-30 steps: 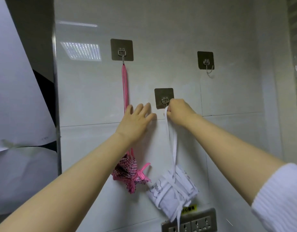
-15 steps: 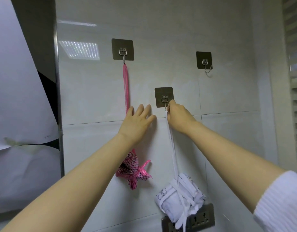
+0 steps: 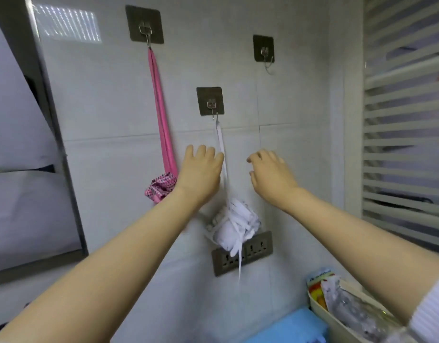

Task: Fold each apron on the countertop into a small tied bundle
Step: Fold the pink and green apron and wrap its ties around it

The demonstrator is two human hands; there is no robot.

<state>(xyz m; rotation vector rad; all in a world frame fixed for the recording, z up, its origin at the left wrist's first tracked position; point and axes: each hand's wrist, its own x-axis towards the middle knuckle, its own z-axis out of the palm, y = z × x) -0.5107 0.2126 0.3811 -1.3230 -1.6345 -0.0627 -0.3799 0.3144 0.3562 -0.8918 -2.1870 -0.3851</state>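
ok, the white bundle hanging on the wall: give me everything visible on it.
The white apron bundle is soft cloth rolled into a compact lump, wrapped crosswise by white ties, one loose end dangling below. It hangs by a thin white strap from the middle wall hook, overlapping the top of the power socket. The left hand is right beside the strap; contact cannot be told. The right hand is clear of it.
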